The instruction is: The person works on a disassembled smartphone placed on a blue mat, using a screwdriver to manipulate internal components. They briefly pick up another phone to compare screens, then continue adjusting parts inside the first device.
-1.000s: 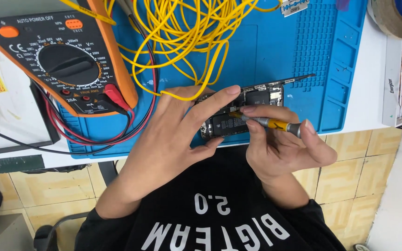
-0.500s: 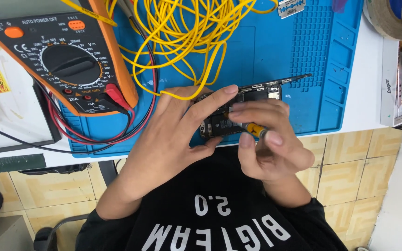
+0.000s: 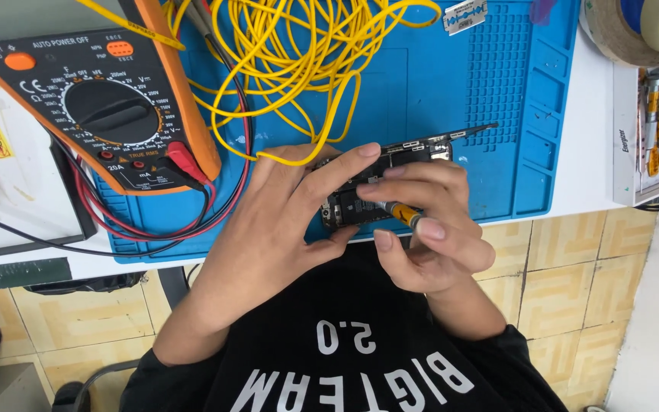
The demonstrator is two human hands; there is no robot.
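An opened phone (image 3: pixel 390 172) with its insides exposed lies at the near edge of a blue work mat (image 3: pixel 451 91). My left hand (image 3: pixel 268 221) grips its left end, the forefinger stretched along the top edge. My right hand (image 3: pixel 429 236) pinches a small yellow-handled screwdriver (image 3: pixel 402 214), whose tip points into the phone's interior. The fingers of both hands cover much of the phone.
An orange multimeter (image 3: pixel 108 107) with red and black leads (image 3: pixel 184 164) sits at the left on the mat. A tangle of yellow wire (image 3: pixel 299 53) lies behind the phone. A razor blade (image 3: pixel 464 15), tape rolls (image 3: pixel 634 30) and a tool box (image 3: pixel 654 130) are at the right.
My right hand has turned and curled over the screwdriver, bringing it steeper onto the phone. The left hand and the phone have stayed where they were.
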